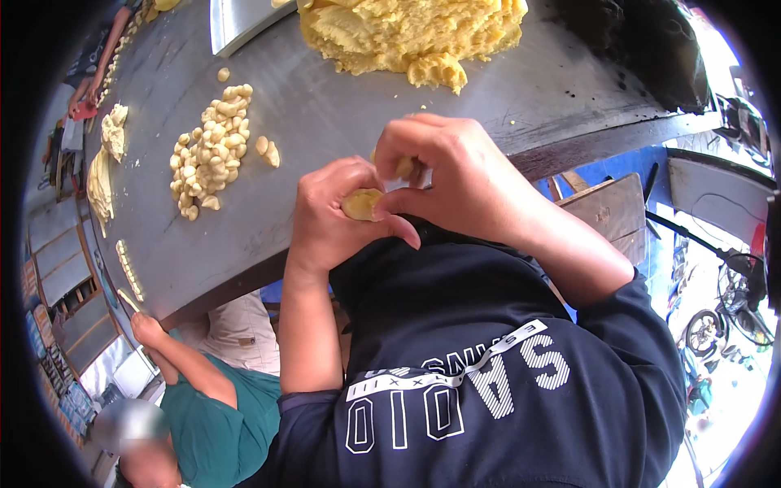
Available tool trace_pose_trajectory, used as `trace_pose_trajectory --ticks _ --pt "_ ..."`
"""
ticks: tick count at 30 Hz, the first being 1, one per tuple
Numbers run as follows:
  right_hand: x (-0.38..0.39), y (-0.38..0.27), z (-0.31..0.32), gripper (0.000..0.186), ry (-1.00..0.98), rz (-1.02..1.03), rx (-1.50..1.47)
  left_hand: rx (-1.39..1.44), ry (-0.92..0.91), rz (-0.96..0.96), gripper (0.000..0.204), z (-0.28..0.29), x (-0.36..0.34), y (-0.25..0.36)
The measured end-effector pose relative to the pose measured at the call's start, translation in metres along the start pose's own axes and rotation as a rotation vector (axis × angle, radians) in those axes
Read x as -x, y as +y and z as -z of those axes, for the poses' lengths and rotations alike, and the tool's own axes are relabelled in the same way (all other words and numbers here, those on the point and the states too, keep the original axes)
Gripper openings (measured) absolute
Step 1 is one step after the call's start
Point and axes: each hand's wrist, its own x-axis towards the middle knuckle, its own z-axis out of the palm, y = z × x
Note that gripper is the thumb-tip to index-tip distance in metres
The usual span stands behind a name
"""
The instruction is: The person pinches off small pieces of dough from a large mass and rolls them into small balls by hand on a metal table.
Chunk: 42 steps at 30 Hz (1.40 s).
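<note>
Left hand [329, 215] cups a yellow dough piece [361, 203] just off the counter [325, 114] edge; right hand [455, 175] pinches a smaller bit [404, 167]. Soft dough could tear or drop past the edge, missing the shaped pieces [210, 150].

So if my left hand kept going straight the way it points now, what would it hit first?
Your left hand, holding a small dough piece, points toward your right hand. It would meet that hand's fingers almost at once; they look to be touching already, though depth is unclear.
</note>
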Motion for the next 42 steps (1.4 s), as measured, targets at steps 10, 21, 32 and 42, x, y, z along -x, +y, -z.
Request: trace_pose_trajectory --ticks 10,21,32,42 --pt "-0.01 -0.009 -0.017 0.047 0.064 0.056 0.231 -0.149 -0.021 0.097 0.043 -0.006 0.013 0.007" --pt "-0.01 -0.009 0.018 0.049 -0.034 0.142 0.274 0.033 -0.003 0.011 0.038 -0.008 0.011 0.007" --pt "-0.02 0.041 0.059 0.025 0.087 0.08 0.795 0.657 0.157 0.22 0.048 0.004 0.009 -0.016" --pt "0.0 0.063 0.162 0.026 0.354 0.234 0.683 0.604 0.384 0.237 0.065 0.023 0.039 -0.023"
